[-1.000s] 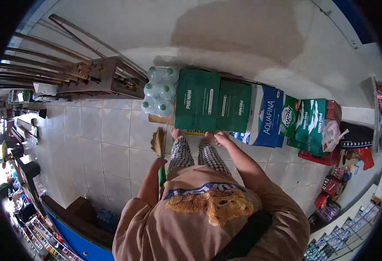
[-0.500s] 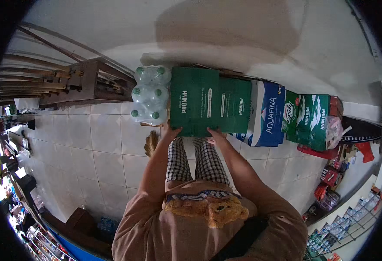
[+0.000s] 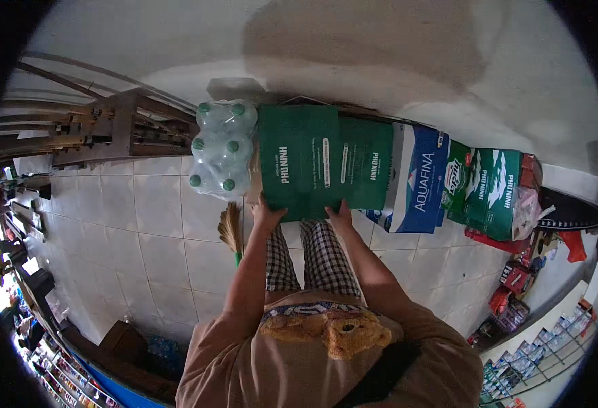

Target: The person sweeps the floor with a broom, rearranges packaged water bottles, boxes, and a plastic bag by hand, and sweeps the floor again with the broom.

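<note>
A green cardboard box (image 3: 299, 146) printed PHU NINH stands in front of me against the wall. My left hand (image 3: 268, 213) grips its lower left corner, thumb lying along the near edge. At the near right corner, my right hand (image 3: 340, 216) is closed on the same box; some of its fingertips are hidden. A second green PHU NINH box (image 3: 368, 163) sits directly to the right, lower or partly covered. Left of the gripped box is a shrink-wrapped pack of large clear bottles (image 3: 224, 149) with green caps.
A blue and white AQUAFINA box (image 3: 425, 180) and more green cartons (image 3: 489, 183) line the wall at right. A straw broom (image 3: 230, 228) lies on the tiled floor (image 3: 159, 238) by my left forearm. A wooden rack (image 3: 119, 129) with long poles stands at left.
The gripped box has come slightly nearer and left in view. My right hand's fingers have shifted up around its corner. The bottle pack appears farther left, and more of the broom shows.
</note>
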Demonstrator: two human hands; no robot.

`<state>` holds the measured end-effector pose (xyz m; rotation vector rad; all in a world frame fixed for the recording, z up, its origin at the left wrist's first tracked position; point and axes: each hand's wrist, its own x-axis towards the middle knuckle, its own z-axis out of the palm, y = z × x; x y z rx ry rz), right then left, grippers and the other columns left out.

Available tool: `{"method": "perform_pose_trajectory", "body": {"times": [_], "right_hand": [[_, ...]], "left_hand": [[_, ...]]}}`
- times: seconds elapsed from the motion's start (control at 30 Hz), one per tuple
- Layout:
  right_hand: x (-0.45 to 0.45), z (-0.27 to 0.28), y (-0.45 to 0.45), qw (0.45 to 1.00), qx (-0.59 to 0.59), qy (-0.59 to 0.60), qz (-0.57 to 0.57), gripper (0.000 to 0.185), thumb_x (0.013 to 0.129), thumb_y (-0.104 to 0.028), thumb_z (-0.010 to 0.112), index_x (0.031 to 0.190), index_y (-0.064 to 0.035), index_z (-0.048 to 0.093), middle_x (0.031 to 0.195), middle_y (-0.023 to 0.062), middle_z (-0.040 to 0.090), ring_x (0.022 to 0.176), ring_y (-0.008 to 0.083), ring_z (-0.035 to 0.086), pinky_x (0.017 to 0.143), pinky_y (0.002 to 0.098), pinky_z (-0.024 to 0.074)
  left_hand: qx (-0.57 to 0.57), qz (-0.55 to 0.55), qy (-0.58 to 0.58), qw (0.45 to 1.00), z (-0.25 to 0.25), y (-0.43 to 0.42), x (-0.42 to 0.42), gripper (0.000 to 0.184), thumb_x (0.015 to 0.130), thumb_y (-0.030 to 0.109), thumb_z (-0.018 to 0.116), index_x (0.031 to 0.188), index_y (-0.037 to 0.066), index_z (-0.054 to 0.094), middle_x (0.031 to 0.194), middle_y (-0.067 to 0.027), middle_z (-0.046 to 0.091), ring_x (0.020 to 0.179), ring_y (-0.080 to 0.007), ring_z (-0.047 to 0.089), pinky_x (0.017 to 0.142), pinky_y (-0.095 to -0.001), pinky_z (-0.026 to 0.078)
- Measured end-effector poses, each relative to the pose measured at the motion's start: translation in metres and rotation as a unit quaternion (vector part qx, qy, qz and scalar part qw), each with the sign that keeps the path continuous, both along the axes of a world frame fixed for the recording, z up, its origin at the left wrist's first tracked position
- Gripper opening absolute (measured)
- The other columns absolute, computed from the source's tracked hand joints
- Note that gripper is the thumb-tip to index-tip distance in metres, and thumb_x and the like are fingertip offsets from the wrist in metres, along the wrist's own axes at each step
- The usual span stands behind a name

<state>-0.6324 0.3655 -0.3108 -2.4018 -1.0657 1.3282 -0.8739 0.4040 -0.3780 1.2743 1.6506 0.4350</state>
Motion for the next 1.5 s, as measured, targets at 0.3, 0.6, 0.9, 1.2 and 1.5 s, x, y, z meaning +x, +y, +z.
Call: {"method": "perform_pose_trajectory", "body": {"times": [0.3, 0.6, 0.9, 1.2, 1.5], "right_hand": [[0.022, -0.005, -0.007, 0.985, 0.024, 0.158, -0.065, 0.064, 0.072, -0.027, 0.058, 0.121, -0.0037, 0.026, 0.115, 0.0154, 0.038, 0.101, 0.0278, 0.041, 0.082, 0.0358, 0.0356], [0.025, -0.028, 0.012, 0.854, -0.043, 0.359, -0.375, 0.050, 0.081, -0.041, 0.037, 0.120, -0.0097, 0.030, 0.119, 0.0080, 0.035, 0.107, 0.0206, 0.035, 0.086, 0.0366, 0.0304], [0.029, -0.073, 0.020, 0.791, -0.071, 0.482, -0.371, 0.047, 0.083, -0.040, 0.030, 0.111, -0.0038, 0.040, 0.102, 0.0085, 0.050, 0.089, 0.0212, 0.051, 0.076, 0.0329, 0.0429], [0.032, -0.098, 0.028, 0.837, -0.077, 0.404, -0.361, 0.050, 0.080, -0.042, 0.033, 0.111, -0.0033, 0.040, 0.100, 0.0103, 0.051, 0.088, 0.0234, 0.050, 0.073, 0.0361, 0.0438], [0.033, -0.101, 0.031, 0.763, -0.106, 0.469, -0.431, 0.057, 0.078, -0.049, 0.031, 0.112, -0.0050, 0.041, 0.103, 0.0112, 0.050, 0.089, 0.0251, 0.050, 0.075, 0.0374, 0.0423]], "left_hand": [[-0.053, -0.029, 0.003, 0.998, 0.080, 0.028, -0.005, 0.064, 0.060, 0.030, 0.065, 0.107, 0.001, 0.031, 0.098, -0.0241, 0.046, 0.087, -0.0368, 0.047, 0.071, -0.0418, 0.039], [-0.154, 0.024, -0.097, 0.983, 0.007, 0.036, -0.008, 0.083, 0.061, 0.054, 0.058, 0.120, 0.005, 0.027, 0.115, -0.0156, 0.038, 0.103, -0.0226, 0.039, 0.085, -0.0319, 0.034], [-0.326, 0.266, -0.486, 0.766, -0.052, 0.017, -0.017, 0.066, 0.075, 0.057, 0.032, 0.121, 0.011, 0.028, 0.113, -0.0103, 0.043, 0.098, -0.0245, 0.044, 0.082, -0.0384, 0.037], [-0.309, 0.339, -0.490, 0.742, -0.138, 0.006, -0.030, 0.066, 0.071, 0.042, 0.054, 0.120, 0.008, 0.026, 0.109, -0.0116, 0.043, 0.092, -0.0239, 0.048, 0.074, -0.0358, 0.043], [-0.282, 0.343, -0.527, 0.724, -0.108, 0.012, -0.021, 0.054, 0.075, 0.041, 0.045, 0.114, 0.005, 0.034, 0.105, -0.0101, 0.047, 0.090, -0.0218, 0.049, 0.073, -0.0331, 0.044]]}}
